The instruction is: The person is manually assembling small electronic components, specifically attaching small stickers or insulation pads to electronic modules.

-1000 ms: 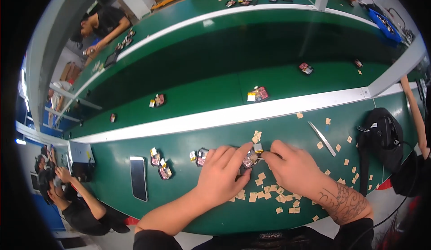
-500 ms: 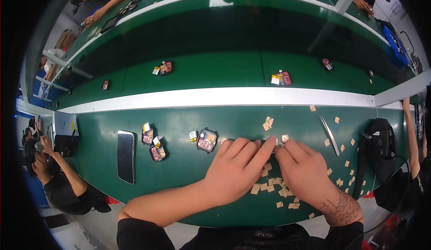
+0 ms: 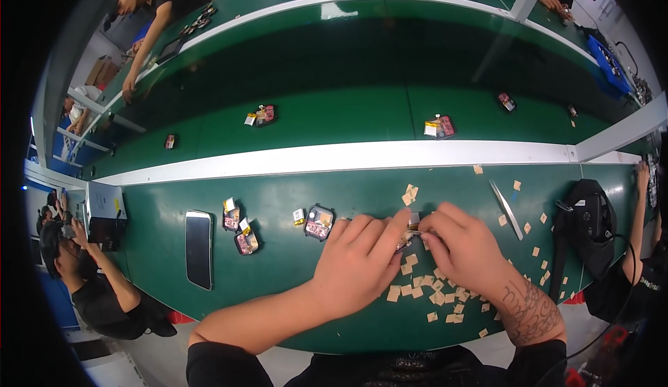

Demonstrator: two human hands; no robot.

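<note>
At a green surface (image 3: 292, 296) beside a white rail, we bend over a small part (image 3: 410, 234) pinched between both hands, just below the middle of the view. Our left hand (image 3: 358, 265) curls around it from the left, fingers (image 3: 390, 230) drawn nearly closed on its edge; our right hand (image 3: 463, 248) meets it from the other side, fingertips (image 3: 428, 237) pressed together on it. The part is mostly hidden by the fingers, so we can only guess at its shape; it looks like a tiny, light piece of electronics, likely stiff but fragile, best gripped by its edges and not its face.

Tan paper squares (image 3: 424, 286) lie scattered under and around the hands. To the left rests a small square device (image 3: 319, 221) with a dark frame, then two more small assemblies (image 3: 239, 228) and a dark phone (image 3: 199, 248) lying flat. A slim metal tool (image 3: 506, 208) lies to the right, near a black bag (image 3: 588, 230). Other workers lean over neighbouring surfaces at the frame's rim.
</note>
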